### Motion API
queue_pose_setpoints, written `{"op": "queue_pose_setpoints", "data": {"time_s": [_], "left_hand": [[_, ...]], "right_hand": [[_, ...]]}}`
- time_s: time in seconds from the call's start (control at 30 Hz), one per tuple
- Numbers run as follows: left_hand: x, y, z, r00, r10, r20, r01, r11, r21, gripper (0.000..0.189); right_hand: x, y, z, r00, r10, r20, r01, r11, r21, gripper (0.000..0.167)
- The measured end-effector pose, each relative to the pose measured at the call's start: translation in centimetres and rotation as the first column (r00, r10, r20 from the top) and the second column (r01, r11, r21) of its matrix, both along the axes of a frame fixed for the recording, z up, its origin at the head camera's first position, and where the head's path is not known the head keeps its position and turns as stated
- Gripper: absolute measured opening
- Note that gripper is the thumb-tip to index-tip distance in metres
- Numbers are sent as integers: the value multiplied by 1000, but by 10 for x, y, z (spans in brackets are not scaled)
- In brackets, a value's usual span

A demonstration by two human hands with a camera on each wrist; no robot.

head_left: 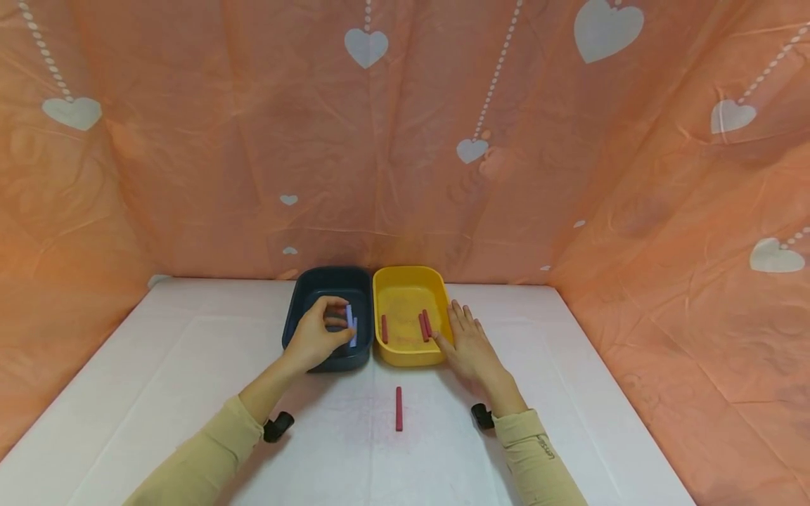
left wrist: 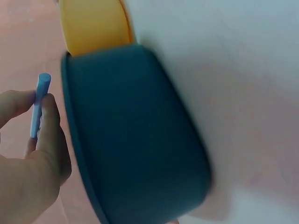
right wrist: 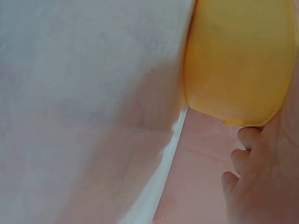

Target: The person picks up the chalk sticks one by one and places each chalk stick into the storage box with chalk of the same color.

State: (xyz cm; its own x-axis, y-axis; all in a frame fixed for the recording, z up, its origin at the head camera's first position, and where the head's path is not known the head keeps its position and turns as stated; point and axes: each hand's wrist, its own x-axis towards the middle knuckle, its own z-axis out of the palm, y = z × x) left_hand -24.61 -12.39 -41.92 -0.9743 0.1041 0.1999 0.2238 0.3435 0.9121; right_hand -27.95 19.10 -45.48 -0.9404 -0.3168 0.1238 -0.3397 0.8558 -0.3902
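Note:
Between thumb and fingertips my left hand point(head_left: 314, 336) pinches a lavender chalk stick point(head_left: 349, 315) over the dark blue tray point(head_left: 294, 309). In the left wrist view this chalk point(left wrist: 39, 100) stands nearly upright beyond the tray's rim. A second lavender chalk point(head_left: 354, 332) is in the dark tray, partly overlapped by the first. My right hand point(head_left: 471, 349) lies along the right rim of the yellow tray point(head_left: 408, 360), its fingers extended. Three dark red chalks are in the yellow tray: one red chalk point(head_left: 384, 329) at the left, a pair point(head_left: 424, 327) at the right.
Another red chalk point(head_left: 399, 409) lies on the white tabletop point(head_left: 342, 450) in front of the trays, between my forearms. The two trays stand side by side near the table's back edge. An orange curtain point(head_left: 405, 211) with white hearts surrounds the back and sides.

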Motion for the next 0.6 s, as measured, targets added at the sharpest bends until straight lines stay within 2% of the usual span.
{"op": "queue_pose_setpoints", "data": {"time_s": [0.13, 0.4, 0.6], "left_hand": [[-12, -9, -4, 1000, 9, -4, -9, 998, -57, 53], [-34, -22, -10, 1000, -15, 24, 19, 984, -177, 54], [-47, -25, -14, 997, -8, 82, 24, 979, -201, 52]], "right_hand": [[-1, 0, 0, 1000, -2, 6, 2, 1000, 7, 79], [-2, 0, -2, 1000, -7, 6, 7, 1000, 23, 78], [-2, 0, -2, 1000, -1, -7, 1, 1000, 29, 78]]}}
